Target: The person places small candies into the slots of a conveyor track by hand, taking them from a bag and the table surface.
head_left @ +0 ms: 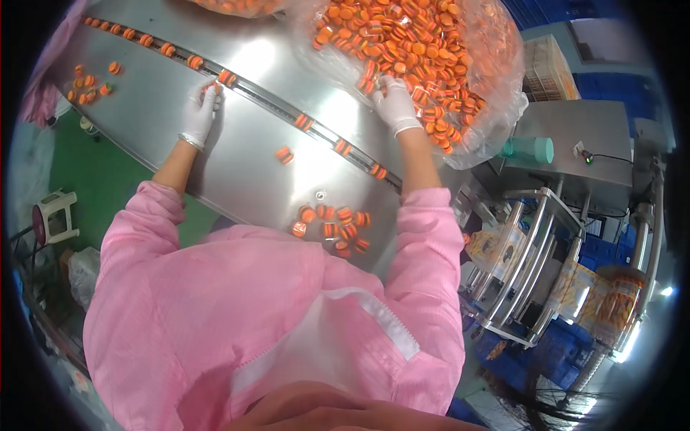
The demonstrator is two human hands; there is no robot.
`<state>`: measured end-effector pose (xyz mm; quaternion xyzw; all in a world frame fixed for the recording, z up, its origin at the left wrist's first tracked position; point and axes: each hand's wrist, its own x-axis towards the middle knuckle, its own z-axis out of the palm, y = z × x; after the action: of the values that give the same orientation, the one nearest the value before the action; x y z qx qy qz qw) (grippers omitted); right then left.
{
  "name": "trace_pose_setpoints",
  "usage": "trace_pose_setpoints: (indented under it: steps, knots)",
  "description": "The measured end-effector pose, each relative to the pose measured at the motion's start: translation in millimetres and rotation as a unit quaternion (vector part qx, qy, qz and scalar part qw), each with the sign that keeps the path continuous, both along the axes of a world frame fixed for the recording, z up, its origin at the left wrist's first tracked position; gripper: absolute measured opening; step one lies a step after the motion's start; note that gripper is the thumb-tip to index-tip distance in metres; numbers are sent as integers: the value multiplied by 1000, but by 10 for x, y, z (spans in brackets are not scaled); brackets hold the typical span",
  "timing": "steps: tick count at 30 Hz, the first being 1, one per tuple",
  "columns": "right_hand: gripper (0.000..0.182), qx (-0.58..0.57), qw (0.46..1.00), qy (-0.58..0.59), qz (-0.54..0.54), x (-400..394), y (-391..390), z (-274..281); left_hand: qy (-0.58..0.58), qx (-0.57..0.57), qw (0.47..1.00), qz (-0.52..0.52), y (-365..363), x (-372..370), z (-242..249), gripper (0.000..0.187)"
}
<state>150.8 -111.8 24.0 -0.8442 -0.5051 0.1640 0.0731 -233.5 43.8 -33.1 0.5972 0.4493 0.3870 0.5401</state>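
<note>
My left hand (pixel 200 115), in a white glove, is at the near side of a narrow conveyor track (pixel 269 105). Its fingers are pinched together close to a burger-shaped candy (pixel 227 77) in the track; what lies between the fingertips is too small to tell. Gloved in white too, my right hand (pixel 397 106) reaches to the edge of a large heap of orange, layered burger-shaped candies (pixel 424 50) in a clear plastic bag (pixel 496 115). Its fingers are curled closed around candies (pixel 369 76) at the heap's near-left side. More candies sit spaced along the track.
Loose candies lie on the metal table (pixel 244 158): one candy (pixel 284 154), a near group (pixel 345 226) and a far-left group (pixel 89 86). Right are a teal cup (pixel 533 149), a packaging machine with rollers (pixel 525 266) and a crate (pixel 548 68). A stool (pixel 56 217) stands left.
</note>
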Motion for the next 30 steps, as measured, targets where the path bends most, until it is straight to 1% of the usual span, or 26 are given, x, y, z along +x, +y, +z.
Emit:
trace_pose_setpoints:
  steps: [1,2,3,4,5,6,8,10,11,12,13,14,16,17,19,20,21,22,23,25,26,28,29,30]
  knots:
    - [32,108,994,26,-15,-15,-61,-17,18,-11,1000,2,13,-11,-21,28]
    - [30,216,975,50,-30,-36,-124,-38,17,-14,1000,-2,7,-11,-36,28]
    - [26,250,964,91,-28,-101,-169,15,25,-10,1000,0,-4,-10,-22,28]
    - [26,248,964,90,-33,-159,-215,-20,32,-5,999,0,-11,-2,10,28]
    - [25,275,940,196,-46,-220,-258,-72,41,-4,999,5,-27,14,46,28]
    - [25,300,904,299,-58,-301,-299,-109,39,-7,999,1,-29,22,32,28]
    - [26,241,905,351,-19,-617,-333,39,34,-13,999,6,-6,-3,-12,28]
    - [25,134,894,426,-25,-966,-377,231,42,-7,999,1,-14,-2,-13,28]
    - [25,136,894,426,-29,-1038,-369,176,45,7,999,8,-12,4,-23,28]
    - [25,131,942,304,55,-1104,-369,123,49,20,999,15,-7,11,-28,27]
    - [25,121,968,174,136,-1151,-370,92,49,21,999,10,-7,12,-19,27]
    - [25,122,968,173,132,-1181,-365,71,52,15,999,8,-13,7,-4,27]
    - [26,36,985,105,131,-1230,-343,128,55,9,998,3,-6,29,4,28]
    - [26,36,985,107,128,-1231,-345,125,61,18,998,7,-4,26,-1,28]
    - [26,81,991,71,81,-1241,-351,91,71,21,997,11,-26,-10,-15,28]
    - [26,78,991,71,80,-1234,-376,88,62,8,998,10,-23,-5,-7,28]
    - [25,106,989,82,66,-1222,-397,106,52,-5,999,9,-15,1,1,28]
    - [25,134,985,93,51,-1219,-418,129,53,-8,999,8,-18,7,11,28]
    - [25,132,986,94,51,-1237,-463,159,62,6,998,11,-24,17,25,28]
    - [29,122,963,197,135,-1381,-585,363,73,18,997,15,-29,28,56,28]
    - [29,120,963,198,134,-1447,-637,364,73,19,997,16,-31,36,72,28]
    - [36,78,961,176,200,-1611,-694,331,74,19,997,15,-51,29,63,28]
    - [35,38,971,141,190,-1691,-699,252,73,16,997,14,-49,22,48,28]
    - [35,41,971,140,187,-1711,-730,182,72,14,997,12,-26,20,41,28]
